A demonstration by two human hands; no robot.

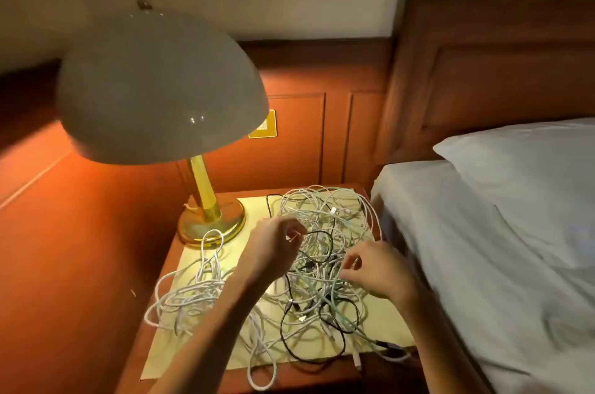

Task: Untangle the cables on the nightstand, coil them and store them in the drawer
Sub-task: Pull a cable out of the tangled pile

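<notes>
Cables tangled on nightstand, under and between both hands' fingers. Right hand pinches a pale green strand, thumb to forefinger. Left hand fingers curled, blurred, can't tell if gripping. Nightstand front cut off by frame

Counts from where I stand: one nightstand, one lamp, one yellow mat on the top. Cables — exact number unreadable, the strands overlap too much. Three colours: white, pale green, black. Two clumps: one big mixed tangle mid-mat, one smaller white bundle on the left side. A few plug ends show in the pile; can't total them. Two hands in it — left hand, right hand — each pinching at the strands. Alongside: one bed, one pillow, one headboard, one brass wall plate.
</notes>
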